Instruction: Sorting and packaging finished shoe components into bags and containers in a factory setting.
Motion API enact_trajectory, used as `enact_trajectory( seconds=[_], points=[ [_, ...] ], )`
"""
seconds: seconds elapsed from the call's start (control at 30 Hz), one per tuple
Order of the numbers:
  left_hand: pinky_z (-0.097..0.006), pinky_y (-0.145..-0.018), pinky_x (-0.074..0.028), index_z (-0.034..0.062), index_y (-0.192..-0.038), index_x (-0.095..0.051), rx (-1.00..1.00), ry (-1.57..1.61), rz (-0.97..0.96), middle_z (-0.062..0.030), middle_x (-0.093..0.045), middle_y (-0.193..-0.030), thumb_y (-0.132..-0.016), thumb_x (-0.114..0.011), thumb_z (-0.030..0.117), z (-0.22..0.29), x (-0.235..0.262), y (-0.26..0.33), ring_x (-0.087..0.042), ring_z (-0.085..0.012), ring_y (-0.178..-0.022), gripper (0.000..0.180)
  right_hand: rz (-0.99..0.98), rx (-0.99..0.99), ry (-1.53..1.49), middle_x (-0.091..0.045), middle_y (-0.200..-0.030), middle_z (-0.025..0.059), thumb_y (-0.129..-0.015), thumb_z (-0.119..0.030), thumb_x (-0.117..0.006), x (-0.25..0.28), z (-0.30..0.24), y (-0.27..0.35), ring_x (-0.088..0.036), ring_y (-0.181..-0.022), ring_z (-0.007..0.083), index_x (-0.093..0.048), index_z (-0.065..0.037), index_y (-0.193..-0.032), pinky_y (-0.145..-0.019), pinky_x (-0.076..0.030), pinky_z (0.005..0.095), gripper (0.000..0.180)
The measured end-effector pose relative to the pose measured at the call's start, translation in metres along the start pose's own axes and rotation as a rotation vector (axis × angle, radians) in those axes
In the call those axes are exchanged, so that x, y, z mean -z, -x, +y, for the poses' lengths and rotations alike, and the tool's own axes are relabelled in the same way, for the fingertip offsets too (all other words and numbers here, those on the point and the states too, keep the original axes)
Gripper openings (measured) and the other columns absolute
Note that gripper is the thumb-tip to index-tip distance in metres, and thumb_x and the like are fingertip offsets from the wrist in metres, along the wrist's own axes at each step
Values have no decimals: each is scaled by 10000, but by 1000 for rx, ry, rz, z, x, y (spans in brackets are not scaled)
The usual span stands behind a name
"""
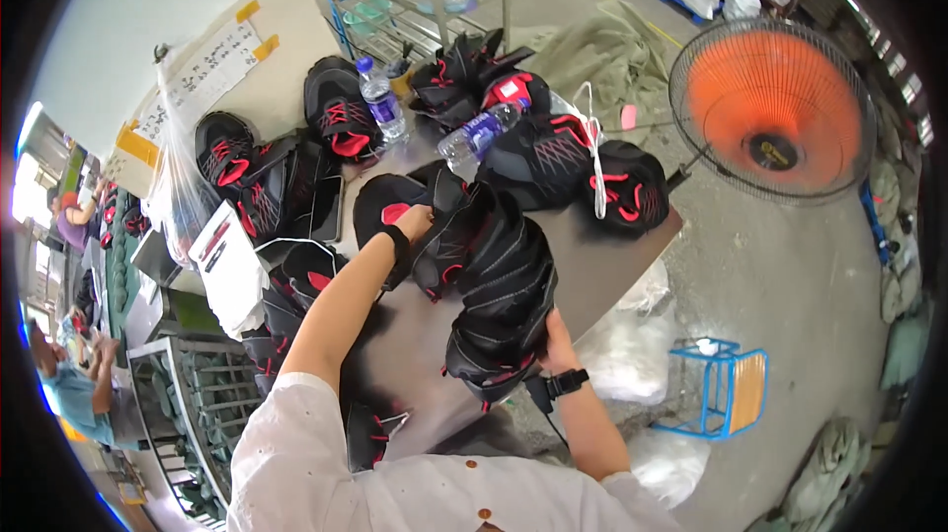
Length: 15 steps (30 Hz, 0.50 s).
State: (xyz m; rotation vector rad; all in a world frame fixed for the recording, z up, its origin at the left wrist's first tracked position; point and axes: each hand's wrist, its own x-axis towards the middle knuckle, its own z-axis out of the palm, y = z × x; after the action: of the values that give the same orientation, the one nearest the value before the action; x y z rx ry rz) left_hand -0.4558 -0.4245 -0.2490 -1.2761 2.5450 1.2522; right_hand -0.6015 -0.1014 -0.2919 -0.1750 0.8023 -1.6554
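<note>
A grey concrete floor (790, 285) spreads out behind the work area, where a large round fan with an orange centre and a wire cage (775, 113) stands beyond the right side of the smooth grey-brown tabletop (602, 280). A stool with a blue metal frame and a wooden seat (748, 394) stands on the floor nearer the person, and at the far left a co-worker in a blue shirt (84, 399) is by the windows.

In the middle, just above the tabletop, is a long, curved stack of black shoe uppers with pale stitching and red trim (509, 280), each overlapping the next. The person's right hand (559, 342) has its grip on the lower right side of that stack, fingers wrapped against it. The left hand (416, 223) is at the upper left end with its fingers bent in — I cannot tell whether that grip closes on the stack or on a black piece just beside it.

More black shoe uppers with red laces (538, 162) crowd the tabletop's far edge. Among them are two clear plastic bottles with purple labels (382, 103) — one upright, one tilted over — and a looped white cord (596, 157) hangs across the uppers toward the right.
</note>
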Motion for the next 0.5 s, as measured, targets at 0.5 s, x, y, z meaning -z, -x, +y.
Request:
enact_trajectory(
  seconds=[0.5],
  points=[
    [-383,-748,-514,16,-1037,-576,-354,1507,-79,-129,-635,-916,-855,-456,336,75,129,277,-624,-268,-771,387,-398,553,445,-269,-1387,136,-701,-484,-688,-224,-96,126,-273,-1268,198,-152,18,-1376,-1030,-220,309,998]
  ],
)
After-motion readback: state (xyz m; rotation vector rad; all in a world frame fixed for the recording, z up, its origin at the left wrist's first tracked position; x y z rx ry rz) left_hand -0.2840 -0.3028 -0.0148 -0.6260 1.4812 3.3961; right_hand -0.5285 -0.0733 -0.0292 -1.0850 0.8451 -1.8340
